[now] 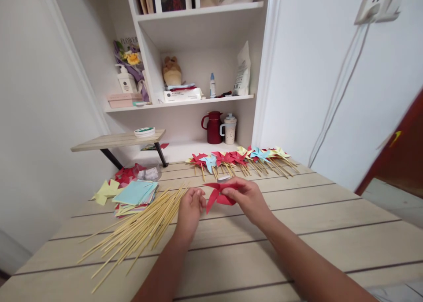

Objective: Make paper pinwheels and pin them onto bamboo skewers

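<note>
A red paper pinwheel point(213, 198) is pinched between the thumb and fingers of my right hand point(246, 198), held over the middle of the table. Just left of its blades, my left hand point(191, 205) has its fingers curled closed; whether something small is in them is hidden. A loose bundle of thin wooden sticks point(142, 225) lies to the left of my left hand. Behind my hands, finished pinwheels on sticks point(228, 159) in red, blue and yellow lie in a row. A small round container point(224, 178) sits just beyond the pinwheel, partly covered.
Stacked coloured paper squares point(135, 193) lie at the left, beside a folded yellow paper piece point(107, 192) and red paper pieces point(127, 175). A raised wooden stand point(112, 140) is behind them. A dark red jug point(214, 128) and a cup point(229, 130) stand at the back.
</note>
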### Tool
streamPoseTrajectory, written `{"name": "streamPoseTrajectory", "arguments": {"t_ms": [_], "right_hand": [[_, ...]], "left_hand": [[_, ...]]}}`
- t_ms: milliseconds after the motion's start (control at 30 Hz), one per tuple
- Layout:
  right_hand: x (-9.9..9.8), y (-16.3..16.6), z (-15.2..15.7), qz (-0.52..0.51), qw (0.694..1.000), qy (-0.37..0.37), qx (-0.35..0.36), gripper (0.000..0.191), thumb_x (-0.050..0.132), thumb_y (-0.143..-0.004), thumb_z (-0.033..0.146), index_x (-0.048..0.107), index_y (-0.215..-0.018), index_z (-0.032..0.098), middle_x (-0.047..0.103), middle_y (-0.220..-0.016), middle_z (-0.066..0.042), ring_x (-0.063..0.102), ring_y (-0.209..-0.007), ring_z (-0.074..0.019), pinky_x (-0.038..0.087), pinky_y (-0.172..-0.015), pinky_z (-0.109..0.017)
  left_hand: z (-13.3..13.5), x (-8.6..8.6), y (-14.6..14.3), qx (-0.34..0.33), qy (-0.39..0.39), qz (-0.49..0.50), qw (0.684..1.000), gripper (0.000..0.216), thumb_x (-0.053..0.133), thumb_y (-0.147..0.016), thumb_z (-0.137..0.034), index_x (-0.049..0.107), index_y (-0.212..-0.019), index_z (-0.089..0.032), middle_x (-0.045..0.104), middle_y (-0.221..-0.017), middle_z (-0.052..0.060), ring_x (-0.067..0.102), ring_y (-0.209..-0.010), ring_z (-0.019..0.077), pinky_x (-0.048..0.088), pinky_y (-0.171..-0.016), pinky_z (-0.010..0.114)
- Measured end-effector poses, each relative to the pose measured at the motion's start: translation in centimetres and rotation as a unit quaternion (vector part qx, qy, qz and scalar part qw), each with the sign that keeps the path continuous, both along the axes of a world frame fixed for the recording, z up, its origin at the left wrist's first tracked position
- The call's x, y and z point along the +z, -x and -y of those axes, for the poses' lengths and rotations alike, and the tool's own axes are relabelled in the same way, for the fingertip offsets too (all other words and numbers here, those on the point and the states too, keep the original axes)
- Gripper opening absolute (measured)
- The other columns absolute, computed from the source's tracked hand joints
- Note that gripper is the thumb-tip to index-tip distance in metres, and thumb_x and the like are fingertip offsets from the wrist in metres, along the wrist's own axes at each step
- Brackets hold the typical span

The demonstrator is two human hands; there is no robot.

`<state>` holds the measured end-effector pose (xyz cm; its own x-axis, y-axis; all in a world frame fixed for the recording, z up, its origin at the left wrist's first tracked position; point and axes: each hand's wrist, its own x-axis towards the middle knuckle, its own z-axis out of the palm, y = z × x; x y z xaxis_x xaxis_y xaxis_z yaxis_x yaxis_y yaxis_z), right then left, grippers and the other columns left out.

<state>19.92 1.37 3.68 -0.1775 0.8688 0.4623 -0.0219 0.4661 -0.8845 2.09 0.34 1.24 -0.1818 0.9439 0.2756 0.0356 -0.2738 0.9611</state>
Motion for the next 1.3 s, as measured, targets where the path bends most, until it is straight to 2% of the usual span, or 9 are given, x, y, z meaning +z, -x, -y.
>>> {"name": "streamPoseTrajectory", "arguments": {"t_ms": [167,467,700,867,1000,1100,1133,1200,1300], "right_hand": [[0.7,-0.2,0.7,0.071,0.993,-0.098,0.014,0.016,0.070,-0.083,0.038,0.075,-0.080,0.023,0.066,-0.071,-0.003,0.057,-0.067,-0.0179,0.044,-0.065,-0.032],[-0.1,-1.1,-1.5,-0.093,0.994,0.039,-0.031,0.021,0.078,-0.072,0.038,0.073,-0.079,0.019,0.068,-0.070,-0.001,0.056,-0.062,-0.0149,0.044,-0.060,-0.028],[-0.5,-0.9,-1.4,-0.108,0.991,0.068,-0.034,0.024,0.082,-0.069,0.039,0.074,-0.080,0.019,0.071,-0.073,-0.002,0.059,-0.066,-0.0160,0.045,-0.061,-0.028],[-0.6,-0.8,-1.3,-0.114,0.990,0.075,-0.025,0.025,0.083,-0.069,0.039,0.074,-0.080,0.019,0.072,-0.074,-0.003,0.060,-0.067,-0.0165,0.047,-0.063,-0.029],[-0.6,-0.8,-1.5,-0.134,0.988,0.076,-0.028,0.024,0.084,-0.067,0.038,0.072,-0.076,0.018,0.068,-0.066,-0.001,0.055,-0.060,-0.0139,0.043,-0.057,-0.027],[-0.7,-0.8,-1.7,-0.147,0.986,0.071,-0.031,0.024,0.084,-0.066,0.038,0.070,-0.071,0.018,0.064,-0.063,0.001,0.051,-0.058,-0.0126,0.040,-0.054,-0.025],[-0.8,-0.8,-1.8,-0.152,0.985,0.070,-0.034,0.024,0.084,-0.066,0.038,0.070,-0.069,0.018,0.063,-0.062,0.001,0.051,-0.058,-0.0125,0.039,-0.054,-0.025],[-0.8,-0.8,-2.0,-0.163,0.983,0.069,-0.037,0.024,0.084,-0.066,0.037,0.069,-0.069,0.019,0.063,-0.063,0.001,0.051,-0.059,-0.0127,0.040,-0.055,-0.026],[-1.0,-0.7,-2.1,-0.170,0.983,0.069,-0.028,0.023,0.085,-0.066,0.036,0.070,-0.071,0.019,0.064,-0.066,0.001,0.052,-0.062,-0.0127,0.042,-0.057,-0.026]], "left_hand": [[0.1,-0.4,0.2,0.002,0.022,0.064,0.998,0.027,0.061,-0.081,-0.043,0.064,-0.086,-0.016,0.046,-0.053,-0.007,0.039,-0.048,0.0088,0.030,-0.051,0.021],[-1.9,-2.0,3.5,0.224,0.031,0.037,0.973,0.026,0.048,-0.079,-0.035,0.061,-0.087,-0.015,0.054,-0.058,-0.003,0.047,-0.051,0.0119,0.034,-0.053,0.024],[-1.2,-1.1,4.9,0.291,-0.008,-0.128,0.948,0.014,0.055,-0.078,-0.023,0.068,-0.079,-0.020,0.067,-0.077,0.005,0.061,-0.079,0.0226,0.043,-0.078,0.035],[-1.1,-0.7,4.9,0.288,-0.010,-0.355,0.889,0.015,0.057,-0.080,-0.016,0.070,-0.074,-0.021,0.068,-0.090,0.010,0.058,-0.099,0.0300,0.039,-0.092,0.044],[0.7,0.5,3.5,0.226,-0.074,-0.393,0.888,0.019,0.053,-0.086,-0.019,0.071,-0.081,-0.020,0.070,-0.089,0.009,0.060,-0.093,0.0272,0.043,-0.087,0.041],[5.6,0.1,0.8,0.168,-0.171,-0.349,0.906,0.020,0.051,-0.090,-0.022,0.071,-0.091,-0.023,0.072,-0.093,0.008,0.062,-0.092,0.0254,0.043,-0.087,0.040],[7.6,-0.7,-0.3,0.126,-0.192,-0.341,0.911,0.021,0.051,-0.091,-0.023,0.071,-0.096,-0.025,0.072,-0.092,0.007,0.062,-0.089,0.0249,0.043,-0.083,0.039],[11.3,-3.8,-2.7,-0.056,-0.232,-0.342,0.909,0.017,0.056,-0.088,-0.030,0.072,-0.093,-0.028,0.069,-0.075,0.006,0.058,-0.068,0.0217,0.041,-0.067,0.034],[14.4,-11.0,-6.5,-0.236,-0.188,-0.370,0.878,0.013,0.064,-0.082,-0.035,0.069,-0.071,-0.029,0.056,-0.052,0.001,0.049,-0.052,0.0168,0.035,-0.056,0.031]]}}
